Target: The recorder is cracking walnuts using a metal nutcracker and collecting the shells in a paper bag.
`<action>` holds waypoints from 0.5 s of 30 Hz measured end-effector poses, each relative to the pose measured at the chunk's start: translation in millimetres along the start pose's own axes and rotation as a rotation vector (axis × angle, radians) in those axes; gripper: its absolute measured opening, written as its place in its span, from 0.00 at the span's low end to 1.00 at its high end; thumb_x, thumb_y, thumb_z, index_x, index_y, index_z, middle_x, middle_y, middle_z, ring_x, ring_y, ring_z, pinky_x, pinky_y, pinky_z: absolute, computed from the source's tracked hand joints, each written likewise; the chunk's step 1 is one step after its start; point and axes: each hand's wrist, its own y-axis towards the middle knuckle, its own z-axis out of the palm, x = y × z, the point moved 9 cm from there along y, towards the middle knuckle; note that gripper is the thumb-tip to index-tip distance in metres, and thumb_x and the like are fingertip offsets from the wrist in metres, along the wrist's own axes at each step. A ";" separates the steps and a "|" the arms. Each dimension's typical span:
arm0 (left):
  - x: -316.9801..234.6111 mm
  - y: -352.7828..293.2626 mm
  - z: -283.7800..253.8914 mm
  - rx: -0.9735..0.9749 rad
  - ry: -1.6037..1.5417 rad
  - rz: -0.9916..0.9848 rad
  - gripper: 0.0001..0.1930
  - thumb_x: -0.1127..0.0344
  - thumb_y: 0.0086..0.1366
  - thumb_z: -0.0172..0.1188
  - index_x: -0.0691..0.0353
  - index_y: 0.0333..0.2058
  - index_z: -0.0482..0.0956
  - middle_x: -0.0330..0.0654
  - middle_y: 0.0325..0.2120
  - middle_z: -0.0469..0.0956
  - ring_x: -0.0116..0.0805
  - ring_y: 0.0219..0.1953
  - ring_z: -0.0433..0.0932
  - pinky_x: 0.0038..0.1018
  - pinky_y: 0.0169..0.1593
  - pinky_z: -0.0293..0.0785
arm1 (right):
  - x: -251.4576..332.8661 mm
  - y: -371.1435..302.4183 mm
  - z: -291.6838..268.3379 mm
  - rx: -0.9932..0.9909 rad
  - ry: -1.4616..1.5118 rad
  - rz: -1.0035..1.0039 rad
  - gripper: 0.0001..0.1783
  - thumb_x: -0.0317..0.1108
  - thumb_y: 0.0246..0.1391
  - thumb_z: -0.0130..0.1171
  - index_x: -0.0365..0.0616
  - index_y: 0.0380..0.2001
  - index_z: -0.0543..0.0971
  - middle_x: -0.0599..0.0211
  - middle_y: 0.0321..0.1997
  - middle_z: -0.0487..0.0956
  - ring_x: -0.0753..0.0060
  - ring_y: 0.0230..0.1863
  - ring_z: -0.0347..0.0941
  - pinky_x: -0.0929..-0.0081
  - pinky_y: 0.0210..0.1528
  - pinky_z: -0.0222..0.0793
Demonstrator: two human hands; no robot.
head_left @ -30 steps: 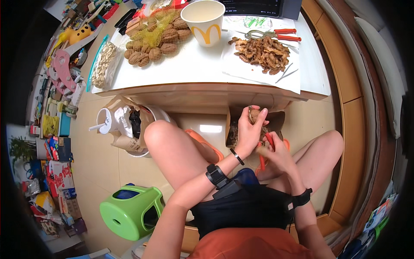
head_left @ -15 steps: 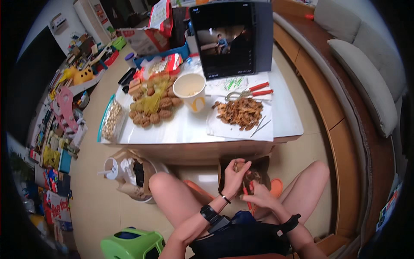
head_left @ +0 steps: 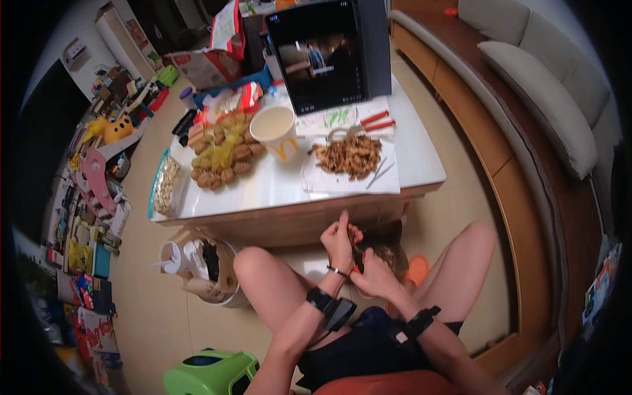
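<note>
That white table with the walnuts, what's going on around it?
Someone seated grips a red-handled metal tool in the right hand. The left hand is curled at the tool's far end; blur hides what it holds, if anything. Both hands are near an open brown box beside the white rectangular table. On the table, round brown walnuts sit left of a white paper cup, and a heap of brown pieces lies to its right.
</note>
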 end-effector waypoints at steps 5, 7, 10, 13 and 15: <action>23.2 7.3 -19.6 -0.114 0.000 -0.073 0.18 0.60 0.57 0.59 0.65 0.15 0.68 0.40 0.14 0.71 0.28 0.15 0.72 0.19 0.18 0.70 | -9.3 3.1 12.9 0.098 0.027 0.090 0.32 0.45 0.36 0.54 0.23 0.34 0.62 0.33 0.32 0.72 0.37 0.38 0.70 0.57 0.42 0.66; 22.7 10.5 -16.5 -0.122 0.077 -0.069 0.17 0.62 0.57 0.58 0.65 0.14 0.68 0.40 0.13 0.70 0.27 0.14 0.71 0.19 0.17 0.67 | -11.5 6.2 12.1 0.113 0.032 0.091 0.33 0.45 0.36 0.54 0.22 0.35 0.62 0.34 0.32 0.72 0.38 0.38 0.70 0.57 0.42 0.67; 30.4 13.1 -10.5 -0.148 0.132 -0.049 0.17 0.63 0.55 0.59 0.64 0.13 0.67 0.39 0.10 0.68 0.26 0.11 0.68 0.18 0.14 0.63 | -25.5 4.3 10.0 0.073 0.019 0.135 0.35 0.44 0.35 0.55 0.21 0.38 0.62 0.33 0.35 0.71 0.39 0.41 0.69 0.58 0.44 0.66; 17.6 16.3 -13.1 -0.255 0.210 0.033 0.18 0.63 0.55 0.58 0.69 0.12 0.68 0.40 0.10 0.69 0.27 0.11 0.70 0.20 0.13 0.64 | -24.2 8.0 9.7 0.043 -0.050 0.094 0.35 0.45 0.36 0.54 0.25 0.42 0.62 0.31 0.43 0.67 0.42 0.49 0.64 0.60 0.50 0.61; 9.5 18.3 -5.5 -0.234 0.188 0.039 0.17 0.64 0.55 0.59 0.68 0.13 0.69 0.40 0.11 0.69 0.27 0.11 0.69 0.20 0.14 0.66 | -17.1 9.9 1.9 0.010 0.009 0.093 0.34 0.44 0.37 0.54 0.25 0.42 0.62 0.31 0.42 0.68 0.41 0.49 0.65 0.60 0.49 0.62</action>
